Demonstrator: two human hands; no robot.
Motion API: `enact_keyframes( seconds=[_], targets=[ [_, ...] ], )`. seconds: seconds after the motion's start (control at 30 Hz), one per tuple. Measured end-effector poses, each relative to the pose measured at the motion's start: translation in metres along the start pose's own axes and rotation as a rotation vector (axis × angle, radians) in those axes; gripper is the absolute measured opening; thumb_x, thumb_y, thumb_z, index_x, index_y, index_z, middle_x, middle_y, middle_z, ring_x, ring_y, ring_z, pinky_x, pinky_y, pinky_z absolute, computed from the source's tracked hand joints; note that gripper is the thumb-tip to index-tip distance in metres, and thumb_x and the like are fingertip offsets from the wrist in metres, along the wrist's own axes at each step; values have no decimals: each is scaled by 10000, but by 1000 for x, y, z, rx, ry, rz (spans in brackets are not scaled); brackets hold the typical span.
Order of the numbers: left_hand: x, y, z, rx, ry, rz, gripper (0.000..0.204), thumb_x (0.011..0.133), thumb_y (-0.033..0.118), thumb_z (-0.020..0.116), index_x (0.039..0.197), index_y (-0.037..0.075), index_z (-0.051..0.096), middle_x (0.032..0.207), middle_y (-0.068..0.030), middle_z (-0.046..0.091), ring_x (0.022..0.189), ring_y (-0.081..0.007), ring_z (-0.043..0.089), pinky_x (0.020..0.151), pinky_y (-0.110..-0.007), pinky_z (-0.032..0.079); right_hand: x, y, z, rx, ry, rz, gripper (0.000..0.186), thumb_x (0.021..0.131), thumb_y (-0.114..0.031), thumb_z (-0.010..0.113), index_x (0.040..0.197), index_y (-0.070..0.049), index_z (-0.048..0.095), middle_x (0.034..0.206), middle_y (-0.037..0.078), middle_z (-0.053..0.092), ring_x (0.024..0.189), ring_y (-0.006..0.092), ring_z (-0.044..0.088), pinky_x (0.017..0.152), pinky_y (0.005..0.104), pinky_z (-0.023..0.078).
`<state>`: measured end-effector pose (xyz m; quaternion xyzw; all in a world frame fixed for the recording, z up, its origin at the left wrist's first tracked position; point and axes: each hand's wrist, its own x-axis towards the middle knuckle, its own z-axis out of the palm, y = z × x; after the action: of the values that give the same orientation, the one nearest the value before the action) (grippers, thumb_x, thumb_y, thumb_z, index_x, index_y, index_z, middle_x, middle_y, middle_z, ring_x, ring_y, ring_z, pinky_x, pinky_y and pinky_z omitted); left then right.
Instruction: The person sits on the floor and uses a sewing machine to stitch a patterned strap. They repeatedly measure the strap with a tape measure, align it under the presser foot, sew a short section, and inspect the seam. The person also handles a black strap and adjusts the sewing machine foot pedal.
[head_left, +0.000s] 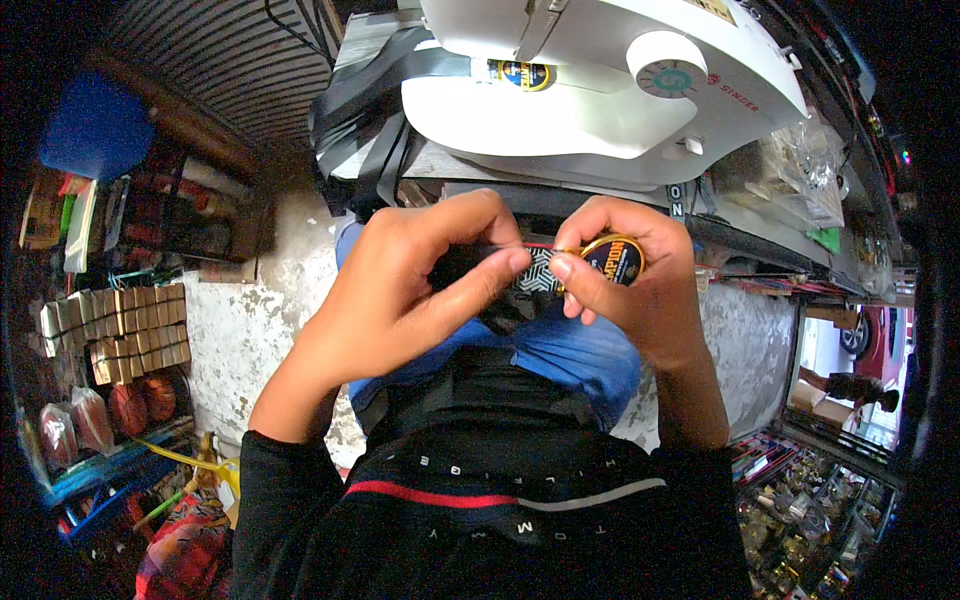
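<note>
Holding a patterned strip (537,272) in black and white, your two grips meet in front of your body, above the lap. Left grip (425,268): thumb and forefinger together, clamped on the strip's left end. Right grip (642,272): thumb and fingers closed on the strip's right end, beside a round badge (625,262), dark-faced with a gold rim and lettering, which sits within the curl of the same fingers, partly covered by the thumb. A thin red line shows along the strip's upper edge, between your fingertips. Beyond your grips: one white sewing machine (545,128), standing on a grey tabletop (462,170); a second round badge (530,77), similar in colour, lying on the machine's bed; dark straps (392,75), looped and hanging at the machine's left; clear plastic bags (800,180), at its right. On your person: blue trousers (585,358) and a black shirt (500,545) with a red and grey stripe. To your left: tied bundles of small boxes (130,318), stacked in rows, below a blue container (95,125). Lower right: racks of small packaged goods (815,515).
</note>
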<state>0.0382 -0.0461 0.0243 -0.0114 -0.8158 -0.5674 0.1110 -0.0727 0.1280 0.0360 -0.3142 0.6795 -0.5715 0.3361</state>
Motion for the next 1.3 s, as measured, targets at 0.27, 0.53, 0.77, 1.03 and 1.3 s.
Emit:
enact_keyframes(
  seconds=[0.27,0.53,0.77,1.03,1.3],
  targets=[
    [53,-58,-20,-130,1,-65,185,859,171,575,798,-4,564,652,5,538,593,-56,511,547,-225,409,77,44,-13,25,74,-311,219,767,-116,723,942,-20,633,907,31,642,816,85,586,734,232,481],
    [105,-96,-50,636,123,-117,367,756,420,659,884,76,661,819,-54,618,882,-176,523,807,-379,291,128,66,-37,-503,176,-525,298,653,-162,770,910,-52,664,924,69,645,888,173,593,817,305,468],
    [125,-113,-49,919,184,-126,399,722,453,667,1067,254,667,1135,-91,578,1081,-328,464,886,-512,267,140,74,-40,-726,202,-530,324,698,-186,735,1002,-113,650,936,103,614,887,244,577,793,337,469],
    [138,-118,-60,935,91,-118,460,698,535,662,1085,286,652,1195,-57,559,1109,-338,450,855,-519,286,146,79,-43,-809,174,-643,324,690,-197,707,990,-109,621,930,140,600,850,315,578,742,392,459],
    [138,-128,-65,845,55,-91,433,694,528,669,1045,276,668,1160,-53,579,1110,-333,462,883,-531,291,144,80,-40,-808,205,-613,340,689,-203,706,1010,-124,626,928,143,595,890,320,572,772,403,463]
  ],
)
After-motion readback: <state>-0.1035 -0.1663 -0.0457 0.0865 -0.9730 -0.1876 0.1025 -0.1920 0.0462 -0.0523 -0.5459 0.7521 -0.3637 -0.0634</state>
